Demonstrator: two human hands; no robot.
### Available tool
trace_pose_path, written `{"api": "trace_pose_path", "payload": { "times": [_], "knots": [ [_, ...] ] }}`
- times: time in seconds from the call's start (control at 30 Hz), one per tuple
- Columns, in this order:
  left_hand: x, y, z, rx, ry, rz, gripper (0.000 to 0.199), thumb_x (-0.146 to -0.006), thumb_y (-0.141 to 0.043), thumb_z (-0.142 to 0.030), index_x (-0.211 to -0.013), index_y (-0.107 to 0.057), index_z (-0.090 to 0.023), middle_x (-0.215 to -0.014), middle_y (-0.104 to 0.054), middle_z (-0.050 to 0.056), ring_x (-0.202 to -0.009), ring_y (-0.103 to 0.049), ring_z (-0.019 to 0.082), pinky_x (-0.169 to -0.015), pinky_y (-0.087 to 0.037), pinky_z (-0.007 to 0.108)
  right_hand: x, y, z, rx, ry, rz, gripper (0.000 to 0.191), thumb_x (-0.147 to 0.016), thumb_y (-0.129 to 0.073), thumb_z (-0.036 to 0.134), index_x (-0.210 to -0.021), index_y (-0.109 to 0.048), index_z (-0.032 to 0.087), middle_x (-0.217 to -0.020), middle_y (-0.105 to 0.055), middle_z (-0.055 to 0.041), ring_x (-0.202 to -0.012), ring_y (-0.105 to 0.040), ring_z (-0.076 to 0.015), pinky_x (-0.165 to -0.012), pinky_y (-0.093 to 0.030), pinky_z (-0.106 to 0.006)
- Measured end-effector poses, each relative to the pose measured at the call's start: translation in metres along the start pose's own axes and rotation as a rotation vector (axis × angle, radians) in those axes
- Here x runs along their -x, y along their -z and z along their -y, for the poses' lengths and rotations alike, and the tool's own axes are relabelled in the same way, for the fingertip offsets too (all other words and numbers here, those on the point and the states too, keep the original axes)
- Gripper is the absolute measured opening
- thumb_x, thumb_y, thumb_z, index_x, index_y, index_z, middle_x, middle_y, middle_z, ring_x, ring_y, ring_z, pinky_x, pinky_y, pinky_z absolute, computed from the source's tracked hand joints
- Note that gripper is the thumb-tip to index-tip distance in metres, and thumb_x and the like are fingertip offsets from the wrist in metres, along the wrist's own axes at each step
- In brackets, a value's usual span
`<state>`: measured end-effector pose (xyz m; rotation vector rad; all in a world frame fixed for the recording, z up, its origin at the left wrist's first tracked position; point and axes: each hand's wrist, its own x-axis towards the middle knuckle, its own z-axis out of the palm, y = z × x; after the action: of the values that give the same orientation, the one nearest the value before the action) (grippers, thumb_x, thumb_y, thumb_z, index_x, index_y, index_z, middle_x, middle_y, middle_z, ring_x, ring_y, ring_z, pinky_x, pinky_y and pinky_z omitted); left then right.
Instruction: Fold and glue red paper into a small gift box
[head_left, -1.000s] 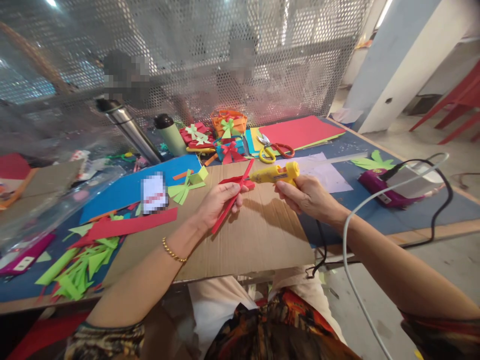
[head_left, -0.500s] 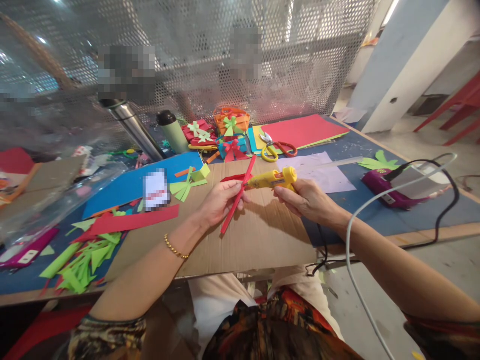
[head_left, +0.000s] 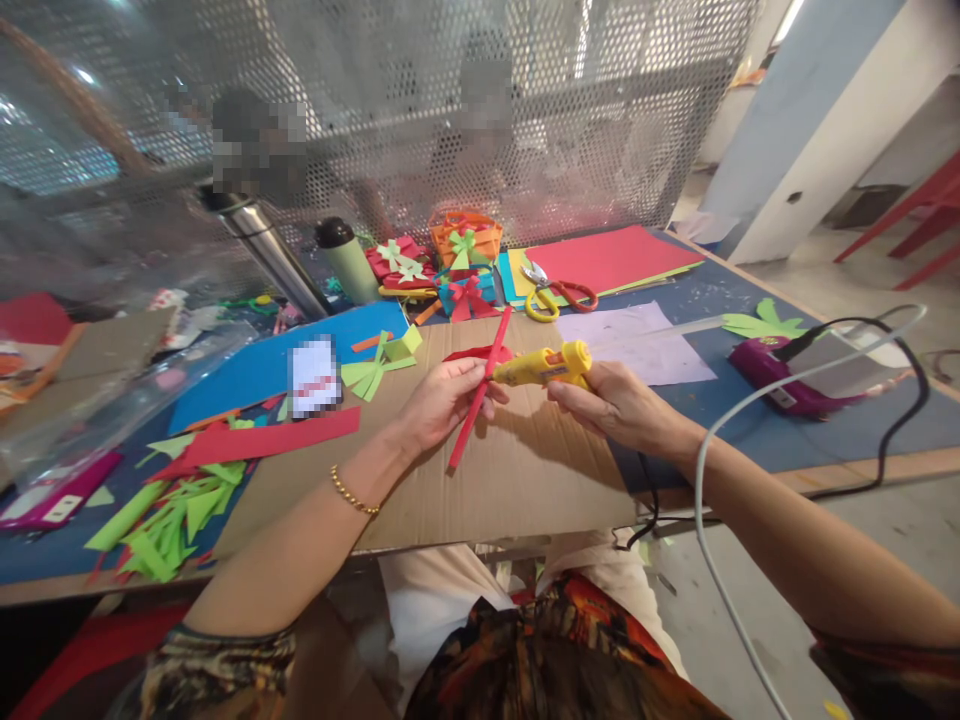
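Between the thumb and fingers of my left hand [head_left: 442, 402] is a narrow red paper strip [head_left: 478, 405], slanting over the cardboard sheet [head_left: 517, 495]. Behind that hand shows another red paper piece [head_left: 465, 353], partly hidden. My right hand [head_left: 611, 403] is wrapped around a yellow hot glue gun [head_left: 546, 365], which has a clear glue stick [head_left: 667, 328] out of its back. The gun's nozzle points left and meets or nearly meets the strip beside my left fingertips. Whether glue is coming out cannot be made out.
Scissors [head_left: 541, 300] lie behind the gun, by red paper sheets [head_left: 615, 262]. Small paper baskets with bows [head_left: 466, 240] stand at the back near a green bottle [head_left: 346, 262]. Green paper scraps [head_left: 169, 515] and a phone [head_left: 313, 378] are left. A white cable [head_left: 699, 500] loops over my right forearm.
The red strip has turned slightly in my left hand, its lower end shifting right. The glue gun has tilted a little and stays against or near the strip.
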<state>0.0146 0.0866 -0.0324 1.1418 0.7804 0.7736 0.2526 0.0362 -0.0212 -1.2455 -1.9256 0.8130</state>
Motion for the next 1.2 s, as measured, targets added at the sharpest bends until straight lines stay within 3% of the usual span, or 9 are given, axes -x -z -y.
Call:
{"api": "trace_pose_path", "payload": {
  "times": [0.37,0.57,0.77,0.93,1.07,1.13,1.2],
  "knots": [
    [-0.001,0.000,0.003,0.001,-0.032,-0.014,0.030,-0.087,-0.078,-0.035,-0.100,-0.071,-0.009,-0.090,-0.080,0.009,-0.064,-0.073,0.014,-0.068,-0.058,0.026,0.001,-0.002,-0.005,0.023,0.067,0.022,0.043,-0.093,-0.053,0.053,-0.063,-0.042,0.026,-0.052,-0.041,0.0037,-0.052,-0.034,-0.0108,-0.051,-0.024,-0.031],
    [-0.002,0.002,0.003,0.008,-0.038,-0.019,0.036,-0.081,-0.084,-0.039,-0.098,-0.073,-0.010,-0.084,-0.079,0.007,-0.066,-0.076,0.019,-0.071,-0.059,0.030,0.001,-0.002,-0.009,0.046,0.099,0.062,0.043,-0.096,-0.053,0.051,-0.063,-0.045,0.024,-0.054,-0.038,0.0040,-0.054,-0.033,-0.0106,-0.053,-0.024,-0.031],
    [-0.004,0.005,0.006,-0.017,-0.026,-0.044,0.028,-0.088,-0.079,-0.035,-0.100,-0.073,-0.010,-0.085,-0.078,0.008,-0.069,-0.076,0.018,-0.073,-0.059,0.030,0.005,-0.002,-0.006,0.015,0.067,0.075,0.044,-0.096,-0.054,0.054,-0.065,-0.051,0.022,-0.054,-0.042,0.0042,-0.051,-0.037,-0.0098,-0.051,-0.027,-0.029],
    [-0.002,0.001,0.002,-0.018,0.011,-0.074,0.016,-0.099,-0.062,-0.023,-0.098,-0.070,-0.009,-0.085,-0.080,0.011,-0.069,-0.077,0.018,-0.074,-0.060,0.030,0.005,0.017,-0.008,-0.059,-0.079,-0.043,0.049,-0.096,-0.052,0.064,-0.073,-0.062,0.021,-0.048,-0.047,0.0034,-0.044,-0.043,-0.0122,-0.048,-0.035,-0.030],
    [0.002,-0.005,-0.002,0.008,0.056,-0.080,0.015,-0.102,-0.055,-0.019,-0.097,-0.066,-0.010,-0.080,-0.079,0.010,-0.066,-0.077,0.020,-0.065,-0.063,0.032,-0.001,0.050,-0.026,0.285,-0.104,-0.323,0.042,-0.097,-0.054,0.055,-0.073,-0.061,0.022,-0.056,-0.052,-0.0007,-0.051,-0.048,-0.0148,-0.055,-0.035,-0.032],
    [0.002,-0.007,-0.003,0.000,0.068,-0.075,0.013,-0.101,-0.056,-0.019,-0.095,-0.065,-0.011,-0.075,-0.077,0.008,-0.061,-0.075,0.019,-0.060,-0.062,0.031,-0.004,0.063,-0.037,0.585,-0.128,-0.369,0.033,-0.098,-0.057,0.045,-0.075,-0.058,0.022,-0.071,-0.059,-0.0056,-0.061,-0.051,-0.0165,-0.059,-0.032,-0.033],
    [0.002,-0.008,-0.003,-0.021,0.061,-0.067,0.012,-0.100,-0.057,-0.018,-0.093,-0.064,-0.011,-0.072,-0.076,0.008,-0.058,-0.074,0.018,-0.057,-0.060,0.028,-0.006,0.069,-0.049,0.765,-0.166,-0.337,0.023,-0.096,-0.061,0.037,-0.079,-0.058,0.021,-0.087,-0.064,-0.0105,-0.068,-0.053,-0.0182,-0.062,-0.029,-0.034]
  ]
}}
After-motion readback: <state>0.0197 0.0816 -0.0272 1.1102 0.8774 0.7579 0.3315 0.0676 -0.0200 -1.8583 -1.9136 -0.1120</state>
